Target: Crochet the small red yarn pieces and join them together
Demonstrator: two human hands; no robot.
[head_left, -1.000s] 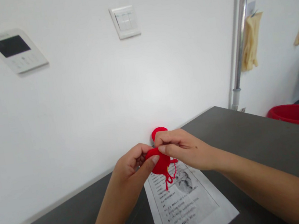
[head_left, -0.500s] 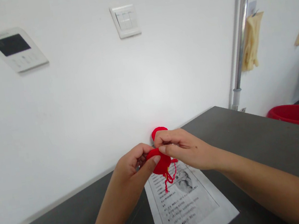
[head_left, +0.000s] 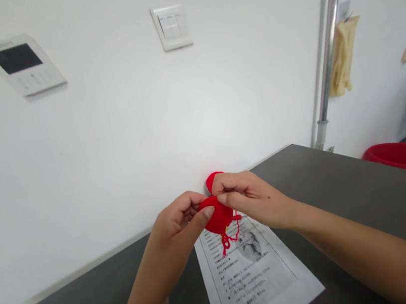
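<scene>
A small red piece that looks crocheted (head_left: 219, 220) is held up over the printed sheet. My left hand (head_left: 179, 228) grips its left side, thumb in front and fingers behind. At its top edge, my right hand (head_left: 253, 198) pinches with thumb and index finger; any tool inside that grip is hidden. Red yarn (head_left: 234, 238) dangles in loops and a loose end below the piece, with a bit of yellow where it joins. Behind my right hand a round red thing, perhaps a yarn ball (head_left: 212, 181), is partly covered.
A printed paper sheet (head_left: 260, 292) with a picture lies on the dark table (head_left: 328, 184), which meets the white wall. A metal pole (head_left: 328, 49) stands at the right, near hanging yellowish gloves (head_left: 344, 59). Beyond the table is a red basin (head_left: 404, 158).
Both hands and the red piece have risen slightly. The piece is tilted a little differently, and the dangling yarn has swung slightly left.
</scene>
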